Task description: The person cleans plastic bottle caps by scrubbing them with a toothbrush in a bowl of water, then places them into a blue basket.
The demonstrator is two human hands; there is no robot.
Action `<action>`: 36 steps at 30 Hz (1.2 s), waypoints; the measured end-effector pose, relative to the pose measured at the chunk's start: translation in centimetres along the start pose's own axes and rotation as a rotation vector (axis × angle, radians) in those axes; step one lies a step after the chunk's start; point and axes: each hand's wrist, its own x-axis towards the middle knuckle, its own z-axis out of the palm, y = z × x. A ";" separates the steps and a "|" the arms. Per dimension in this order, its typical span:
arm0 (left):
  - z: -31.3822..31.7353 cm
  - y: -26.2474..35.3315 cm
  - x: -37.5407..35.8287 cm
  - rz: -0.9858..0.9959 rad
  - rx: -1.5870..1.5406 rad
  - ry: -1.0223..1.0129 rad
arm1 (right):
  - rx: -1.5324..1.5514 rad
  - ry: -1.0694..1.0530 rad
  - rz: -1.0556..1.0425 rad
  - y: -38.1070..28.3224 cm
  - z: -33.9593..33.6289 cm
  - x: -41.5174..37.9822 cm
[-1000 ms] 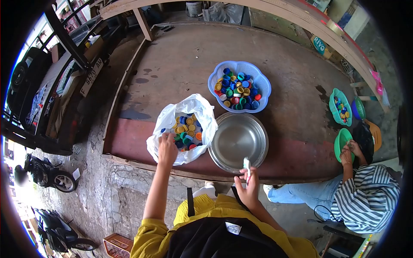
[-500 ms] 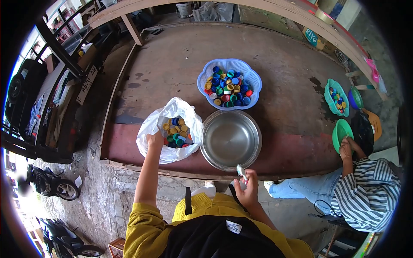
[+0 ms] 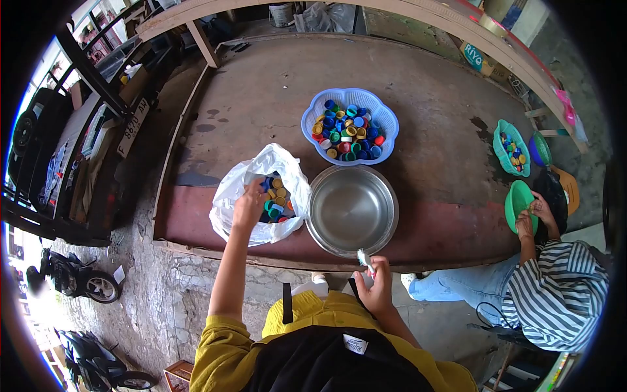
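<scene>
On my feed, the right hand point(image 3: 377, 286) is wrapped round a small brush point(image 3: 363, 257), bristles pointing away. Farther out, the left hand point(image 3: 249, 203) sits half-curled inside the white bag point(image 3: 226, 204), grip unclear to me; bottle caps point(image 3: 281, 193) lie just to its right, nearest it.

left-hand fingers point(image 3: 255, 188) shifted, away from white bag's point(image 3: 226, 204) side, over caps point(image 3: 279, 193)

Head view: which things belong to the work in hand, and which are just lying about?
Work in hand:
- white plastic bag with bottle caps, left hand at its opening
- white-bristled brush in right hand
- probably steel basin, blue scalloped basket

Seemingly just about:
- RIYO carton
- parked motorcycles
- white bucket
</scene>
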 end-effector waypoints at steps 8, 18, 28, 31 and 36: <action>-2.0 -0.7 -2.1 -0.177 0.221 -0.165 | -0.030 0.018 -0.037 -0.4 -0.2 -0.1; -2.7 -3.6 -3.7 -0.261 0.246 -0.195 | -0.046 -0.020 -0.059 -0.5 -0.2 -0.1; -2.3 -3.8 -4.2 -0.114 0.093 -0.097 | -0.047 -0.018 -0.031 -0.4 -0.4 -0.6; -2.2 -2.0 -3.5 -0.109 -0.058 -0.080 | -0.036 -0.014 -0.026 -0.2 -0.2 -0.7; -2.1 1.0 -2.7 -0.035 -0.215 -0.184 | -0.036 -0.034 -0.016 -0.6 -0.1 -0.8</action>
